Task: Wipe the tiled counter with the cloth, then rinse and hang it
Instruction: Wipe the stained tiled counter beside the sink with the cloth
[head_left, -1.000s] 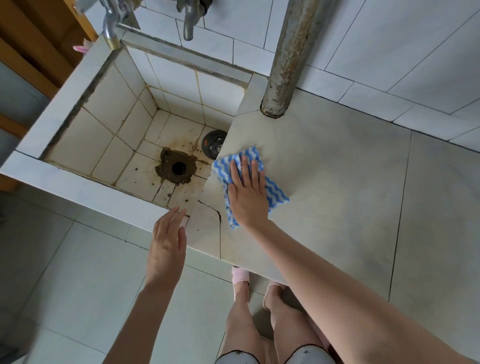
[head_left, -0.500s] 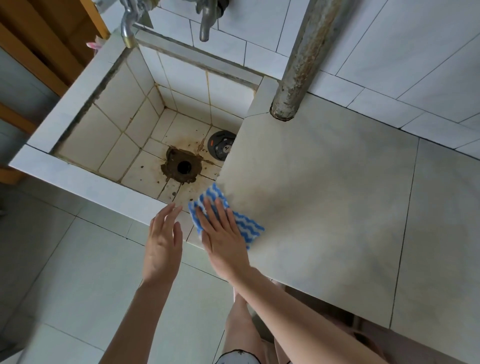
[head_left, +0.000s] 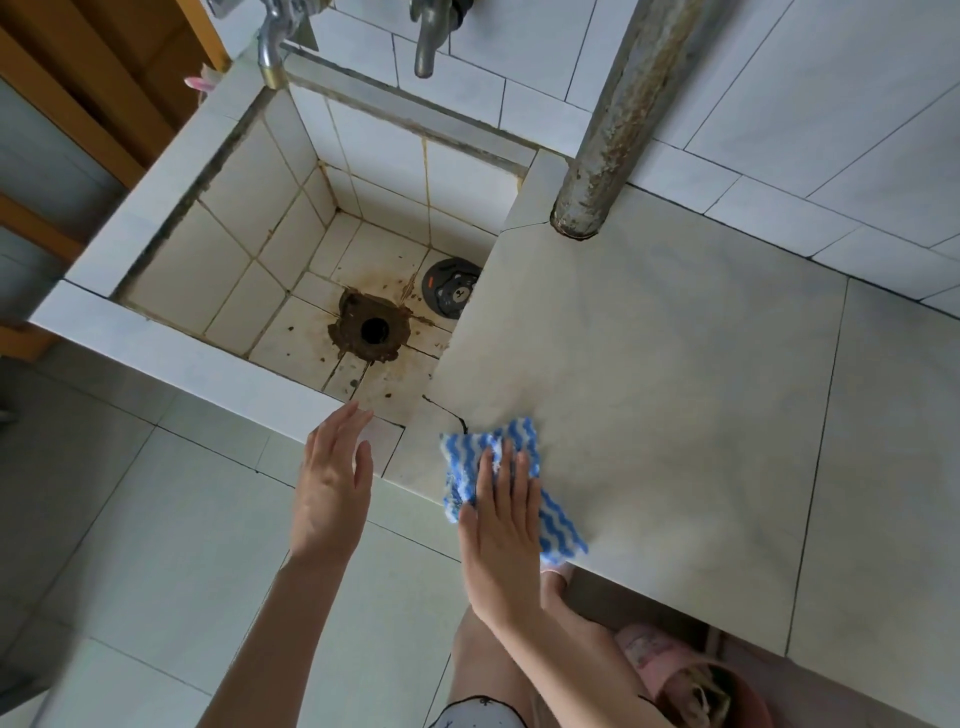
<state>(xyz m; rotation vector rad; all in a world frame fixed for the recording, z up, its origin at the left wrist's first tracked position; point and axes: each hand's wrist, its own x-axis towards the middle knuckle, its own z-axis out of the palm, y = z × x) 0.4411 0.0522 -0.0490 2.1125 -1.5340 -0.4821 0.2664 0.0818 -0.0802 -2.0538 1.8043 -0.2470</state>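
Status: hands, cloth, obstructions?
Right hand flat on cloth, pressing it at counter front edge. Left hand open by sink rim, holding nothing. Pipe at counter back, apart from cloth.

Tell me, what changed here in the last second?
The right hand, flat on the cloth, slid it down the counter to its front edge. Nothing was grasped or released. The left hand stayed open by the sink rim.

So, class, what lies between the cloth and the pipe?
Only bare counter: the head view shows nothing resting on it between the cloth and the pipe.
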